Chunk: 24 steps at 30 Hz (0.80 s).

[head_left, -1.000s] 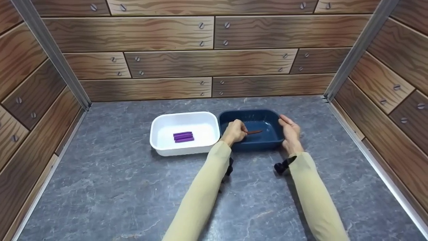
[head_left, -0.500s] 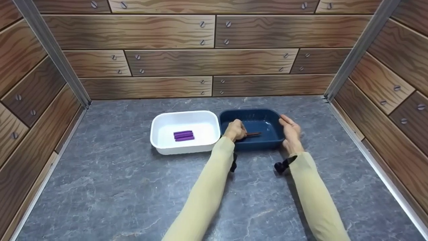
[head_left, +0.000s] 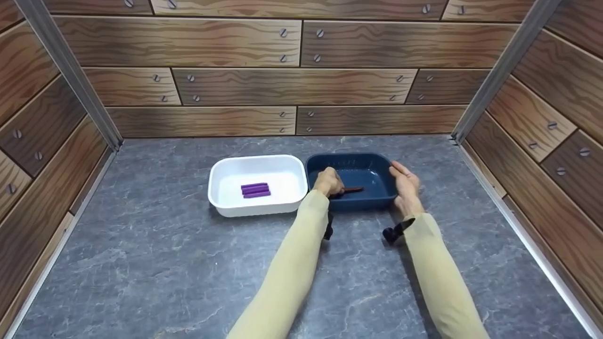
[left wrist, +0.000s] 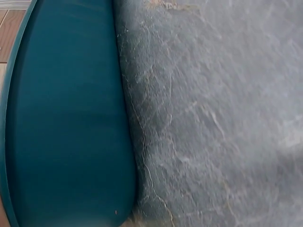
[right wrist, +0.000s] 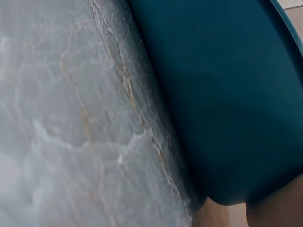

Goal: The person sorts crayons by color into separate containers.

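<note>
My left hand (head_left: 329,182) reaches into the dark blue rectangular bin (head_left: 360,204) near its left side. Its fingers hold a thin reddish-brown stick (head_left: 353,189), which points right just above or on the bin floor; the hand hides the stick's other end. My right hand (head_left: 406,185) rests along the outside of the bin's right end, fingers extended up to the rim. In both wrist views the bin's outer wall (left wrist: 71,118) fills one side. Part of the right hand (right wrist: 279,208) shows at the lower corner of the right wrist view.
Left of the blue bin, close against it, stands a white bin (head_left: 256,207). Several purple sticks (head_left: 255,190) lie side by side on its floor. Both bins stand on a grey marbled tabletop (head_left: 155,263). Wood-patterned walls (head_left: 235,87) enclose the back and sides.
My left hand and the brown stick have moved slightly down and left inside the blue bin. The right hand keeps its place on the bin. The head view has shifted a little.
</note>
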Each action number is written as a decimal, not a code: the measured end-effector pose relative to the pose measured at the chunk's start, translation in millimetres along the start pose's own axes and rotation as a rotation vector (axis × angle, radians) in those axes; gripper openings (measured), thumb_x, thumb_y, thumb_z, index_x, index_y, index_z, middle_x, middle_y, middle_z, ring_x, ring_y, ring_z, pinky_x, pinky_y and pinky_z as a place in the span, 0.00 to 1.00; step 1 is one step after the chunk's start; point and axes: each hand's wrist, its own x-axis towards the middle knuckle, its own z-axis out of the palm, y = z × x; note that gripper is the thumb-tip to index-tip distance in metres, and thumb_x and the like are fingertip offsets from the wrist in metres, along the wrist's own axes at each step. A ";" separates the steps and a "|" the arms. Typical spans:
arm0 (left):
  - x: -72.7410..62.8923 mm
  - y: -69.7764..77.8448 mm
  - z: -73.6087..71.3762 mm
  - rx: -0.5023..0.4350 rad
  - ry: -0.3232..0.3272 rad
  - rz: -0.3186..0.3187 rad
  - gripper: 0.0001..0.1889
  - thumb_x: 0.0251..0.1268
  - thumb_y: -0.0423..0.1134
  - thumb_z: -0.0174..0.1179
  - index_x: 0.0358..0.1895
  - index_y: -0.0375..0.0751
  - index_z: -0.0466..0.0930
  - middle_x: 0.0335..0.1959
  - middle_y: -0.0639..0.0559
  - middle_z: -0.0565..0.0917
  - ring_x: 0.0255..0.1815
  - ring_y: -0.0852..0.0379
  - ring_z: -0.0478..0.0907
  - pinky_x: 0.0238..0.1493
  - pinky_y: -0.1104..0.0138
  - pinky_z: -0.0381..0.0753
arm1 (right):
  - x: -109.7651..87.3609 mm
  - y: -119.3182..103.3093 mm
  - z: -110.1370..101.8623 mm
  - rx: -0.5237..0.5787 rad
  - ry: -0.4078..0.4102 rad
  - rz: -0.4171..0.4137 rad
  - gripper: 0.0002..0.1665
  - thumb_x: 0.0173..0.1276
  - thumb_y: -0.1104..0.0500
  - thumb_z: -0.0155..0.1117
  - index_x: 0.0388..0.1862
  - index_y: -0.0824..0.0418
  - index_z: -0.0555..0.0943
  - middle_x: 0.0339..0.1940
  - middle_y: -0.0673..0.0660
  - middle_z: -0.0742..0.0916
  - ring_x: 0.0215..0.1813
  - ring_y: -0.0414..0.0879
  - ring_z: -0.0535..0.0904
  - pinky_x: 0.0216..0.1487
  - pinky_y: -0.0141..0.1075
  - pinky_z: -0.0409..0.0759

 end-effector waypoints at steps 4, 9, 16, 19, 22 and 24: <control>0.3 0.1 -0.5 -0.009 0.016 0.000 0.08 0.61 0.26 0.61 0.35 0.38 0.90 0.35 0.51 0.90 0.39 0.55 0.84 0.35 0.70 0.78 | 0.6 -0.5 0.8 0.001 -0.001 -0.004 0.26 0.72 0.58 0.60 0.69 0.55 0.74 0.76 0.49 0.69 0.74 0.43 0.64 0.73 0.35 0.63; 0.8 0.0 0.2 0.011 0.014 0.010 0.10 0.60 0.26 0.59 0.35 0.38 0.90 0.33 0.51 0.90 0.41 0.55 0.85 0.35 0.70 0.76 | 0.2 -0.6 -0.5 -0.006 0.006 -0.002 0.26 0.72 0.58 0.60 0.69 0.54 0.74 0.75 0.50 0.70 0.73 0.44 0.65 0.73 0.36 0.64; 3.5 -0.7 -0.3 0.044 0.036 0.010 0.11 0.62 0.26 0.58 0.33 0.39 0.90 0.32 0.51 0.90 0.41 0.55 0.86 0.35 0.71 0.75 | 0.2 -0.8 0.4 -0.031 -0.013 -0.020 0.27 0.73 0.58 0.60 0.70 0.55 0.73 0.77 0.49 0.68 0.77 0.42 0.59 0.77 0.36 0.56; 4.0 -1.3 0.3 0.039 0.045 0.020 0.11 0.61 0.26 0.57 0.33 0.39 0.90 0.30 0.51 0.90 0.39 0.55 0.86 0.36 0.71 0.78 | 0.0 -1.0 -0.5 -0.027 -0.013 -0.016 0.27 0.73 0.58 0.59 0.70 0.56 0.72 0.77 0.49 0.68 0.77 0.42 0.59 0.77 0.36 0.56; 3.8 -1.5 1.1 0.015 0.069 0.060 0.11 0.62 0.26 0.57 0.34 0.39 0.90 0.32 0.51 0.90 0.40 0.54 0.86 0.39 0.69 0.81 | -0.4 -1.1 -2.4 -0.028 -0.016 -0.015 0.28 0.73 0.58 0.59 0.71 0.57 0.71 0.77 0.49 0.68 0.77 0.43 0.59 0.77 0.36 0.55; 3.0 -1.3 1.3 -0.030 0.085 0.089 0.10 0.61 0.26 0.59 0.37 0.38 0.90 0.36 0.49 0.90 0.43 0.54 0.86 0.43 0.67 0.83 | -0.4 -1.1 -3.8 -0.026 -0.016 -0.017 0.28 0.73 0.58 0.59 0.71 0.57 0.71 0.77 0.50 0.68 0.77 0.43 0.58 0.77 0.36 0.54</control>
